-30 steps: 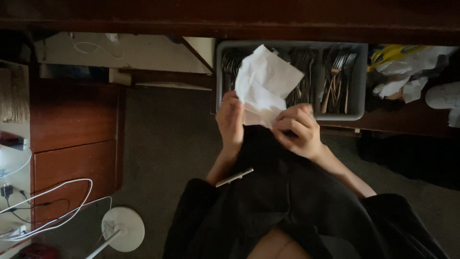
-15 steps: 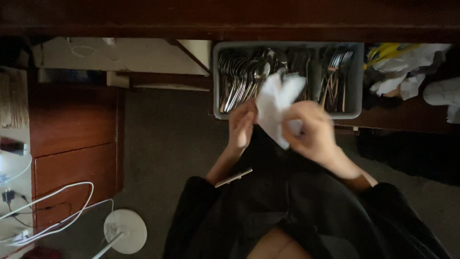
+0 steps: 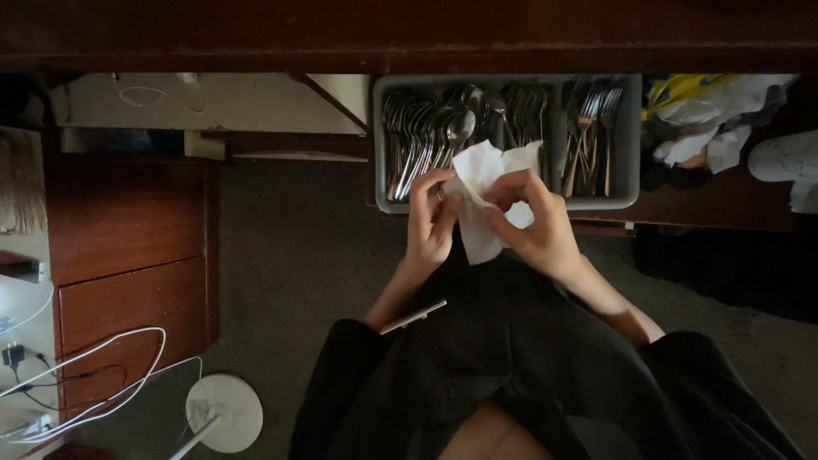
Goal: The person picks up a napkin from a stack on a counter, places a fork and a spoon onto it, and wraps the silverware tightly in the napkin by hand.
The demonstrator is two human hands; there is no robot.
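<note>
Left hand (image 3: pixel 431 223): closed on the left part of a white cloth (image 3: pixel 482 189), fingers curled around the fabric. A thin metal piece shows between these fingers; which utensil it is cannot be told.

Right hand (image 3: pixel 535 223): closed on the right part of the same white cloth, thumb and fingers pinching the bunched fabric. Both hands close together, joined by the cloth.

White cloth: crumpled, held above the lap, directly in front of the near rim of a grey cutlery tray (image 3: pixel 626 145). Upper edge of the cloth overlapping the tray's near wall as seen from the head camera.

Grey cutlery tray: set under the edge of the dark wooden desk (image 3: pixel 409 34), divided into lengthwise compartments. Spoons (image 3: pixel 426 136) in the left compartments, forks (image 3: pixel 592 128) in the right compartments.

Slim metal handle (image 3: pixel 414 316): lying tilted across the black garment (image 3: pixel 511 375) on the lap, just below the left forearm.

Right of the tray: crumpled white and yellow bags (image 3: pixel 707 119).

Left of the frame: brown wooden drawer unit (image 3: pixel 128 264), white cables (image 3: pixel 94 375) trailing in front of it, round white stand base (image 3: pixel 223 413) on the grey floor (image 3: pixel 298 255).
</note>
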